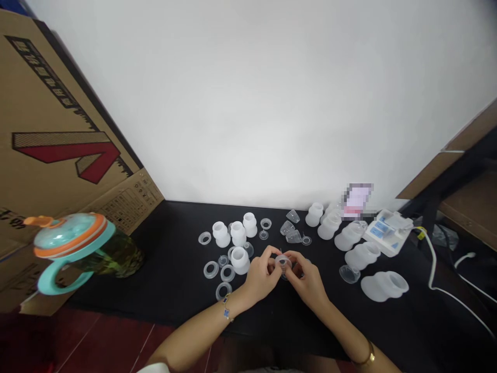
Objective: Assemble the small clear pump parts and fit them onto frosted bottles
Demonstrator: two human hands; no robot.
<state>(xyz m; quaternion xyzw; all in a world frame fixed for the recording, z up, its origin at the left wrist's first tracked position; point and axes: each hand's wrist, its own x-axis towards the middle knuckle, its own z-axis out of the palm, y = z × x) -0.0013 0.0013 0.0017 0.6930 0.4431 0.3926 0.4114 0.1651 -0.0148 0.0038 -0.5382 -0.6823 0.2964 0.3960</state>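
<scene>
- Holding a clear ring (pixel 283 260) above the black bench (pixel 176 269), low between both hands; lower part hidden by fingers.
- With the left hand (pixel 262 274), gripping the ring's left side; grip nearly together, thumb and fingertips pinched on the rim.
- With the right hand (pixel 309 285), gripping the ring's right side; grip equally narrow, thumb in front, forefinger bent over the edge.
- Left of the ring, four white bottles (pixel 240 261) close together; around and before these, loose rings (pixel 211 269) and small clear discs (pixel 223 260).
- Just beyond the ring, clear cones (pixel 293 237) in a small cluster; beside these, a flat washer (pixel 306 240).
- Right of the ring, a slanting row of more white bottles (pixel 362 256); near the front ones, a clear dish (pixel 350 274).
- Farther right of the ring, a white box (pixel 387 233) with blue labels; beside it, a white cable (pixel 434 269).
- Far left of the ring, a lidded mug (pixel 112 254) with a teal handle; behind the mug, a cardboard box (pixel 58 109).
</scene>
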